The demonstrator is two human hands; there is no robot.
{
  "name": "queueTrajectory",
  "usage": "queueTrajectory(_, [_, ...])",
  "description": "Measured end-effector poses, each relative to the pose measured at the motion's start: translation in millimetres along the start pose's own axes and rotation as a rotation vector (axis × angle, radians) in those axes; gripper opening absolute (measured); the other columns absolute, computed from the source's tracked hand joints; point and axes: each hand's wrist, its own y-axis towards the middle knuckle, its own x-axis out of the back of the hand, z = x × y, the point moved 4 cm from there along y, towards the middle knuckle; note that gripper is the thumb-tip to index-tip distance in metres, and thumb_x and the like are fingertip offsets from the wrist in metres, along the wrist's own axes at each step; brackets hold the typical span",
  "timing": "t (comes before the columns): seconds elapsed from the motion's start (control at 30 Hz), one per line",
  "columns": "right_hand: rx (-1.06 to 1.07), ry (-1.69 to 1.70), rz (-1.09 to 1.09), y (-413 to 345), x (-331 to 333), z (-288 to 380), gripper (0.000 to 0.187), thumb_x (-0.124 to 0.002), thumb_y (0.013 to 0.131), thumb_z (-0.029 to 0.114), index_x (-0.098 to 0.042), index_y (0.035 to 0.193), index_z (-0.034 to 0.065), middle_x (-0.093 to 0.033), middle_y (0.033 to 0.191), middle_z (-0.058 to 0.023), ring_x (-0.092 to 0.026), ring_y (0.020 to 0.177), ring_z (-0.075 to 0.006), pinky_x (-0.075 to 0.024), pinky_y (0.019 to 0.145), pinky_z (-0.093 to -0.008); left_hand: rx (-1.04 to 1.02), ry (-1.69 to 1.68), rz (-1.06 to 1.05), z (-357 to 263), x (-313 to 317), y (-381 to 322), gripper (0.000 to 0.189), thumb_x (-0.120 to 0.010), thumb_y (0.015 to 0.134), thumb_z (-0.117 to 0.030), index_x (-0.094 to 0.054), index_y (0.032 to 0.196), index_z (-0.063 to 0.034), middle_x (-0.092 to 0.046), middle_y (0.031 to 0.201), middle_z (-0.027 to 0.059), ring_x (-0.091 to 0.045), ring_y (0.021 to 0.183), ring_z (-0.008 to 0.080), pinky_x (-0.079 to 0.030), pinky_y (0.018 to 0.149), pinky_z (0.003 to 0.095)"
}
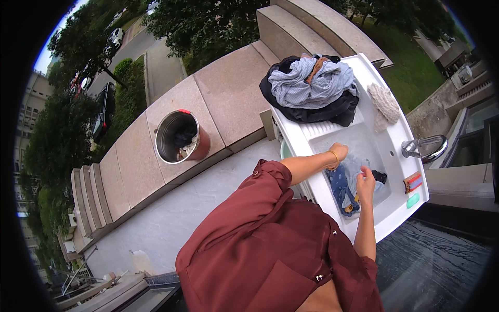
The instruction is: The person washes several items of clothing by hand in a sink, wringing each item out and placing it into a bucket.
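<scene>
Both of my hands are over the basin of a white laundry sink (391, 206). My left hand (339, 151), with a gold bracelet (334, 156) at the wrist, is curled over the basin's far part; its palm side is hidden. My right hand (365, 182) hovers over the wet clothes, fingers bent, beside pale blue cloth (353, 183). Whether either hand grips cloth cannot be made out. In cloudy water lie a dark blue patterned garment (338, 183) with yellow patches and a small black cloth (379, 176).
Grey checked cloth (312, 84) and black clothing (331, 111) are heaped on the sink's washboard end. A knitted cloth (384, 105), chrome faucet (423, 149), scrub brush (413, 182) and green soap (413, 201) line the rim. A metal bucket (204, 142) holding clothes stands on the stone ledge (171, 128).
</scene>
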Motion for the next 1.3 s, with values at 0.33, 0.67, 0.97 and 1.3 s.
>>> queueTrajectory(0.33, [-0.011,-0.125,0.114,-6,-3,-51,0.034,-0.049,0.074,0.008,-0.056,0.105,-0.0023,-0.06,0.099,-0.0176,-0.057,0.087,-0.026,-0.044,0.078,-0.0333,-0.185,-0.421,-0.086,-20,227,-117,0.024,-0.046,0.082,-0.026,-0.049,0.079,-0.0018,-0.043,0.056,0.0019,-0.039,0.045,0.0092,-0.029,0.035,0.0224])
queueTrajectory(0.67, [-0.053,-0.056,-0.033,-1,16,-57,0.028,-0.05,0.072,0.012,-0.059,0.094,-0.0023,-0.061,0.092,-0.0191,-0.059,0.082,-0.0296,-0.0455,0.074,-0.0355,0.109,-0.227,-1.027,117,636,-180,0.064,-0.064,0.071,-0.04,-0.027,0.108,-0.0023,-0.036,0.096,0.0156,-0.048,0.071,0.0248,-0.046,0.06,0.0358])
queueTrajectory(0.97, [0.174,-0.289,0.144,-26,-47,-12,0.052,-0.062,0.072,0.026,-0.047,0.116,0.0039,-0.053,0.112,-0.0161,-0.049,0.104,-0.0311,-0.0407,0.082,-0.0392,-0.547,0.329,-0.681,-36,393,-126,0.026,-0.057,0.083,-0.015,-0.061,0.101,0.0025,-0.064,0.09,0.0087,-0.058,0.081,0.0125,-0.044,0.075,0.0243])
queueTrajectory(1.3, [-0.318,-0.323,0.373,-15,-79,-69,0.04,-0.049,0.07,0.004,-0.058,0.108,0.0093,-0.056,0.107,-0.0201,-0.054,0.096,-0.0353,-0.0444,0.083,-0.0409,-0.899,0.737,0.381,-119,127,-153,0.022,-0.056,0.082,-0.015,-0.061,0.094,0.0027,-0.062,0.09,0.0137,-0.06,0.08,0.0218,-0.046,0.07,0.0281])
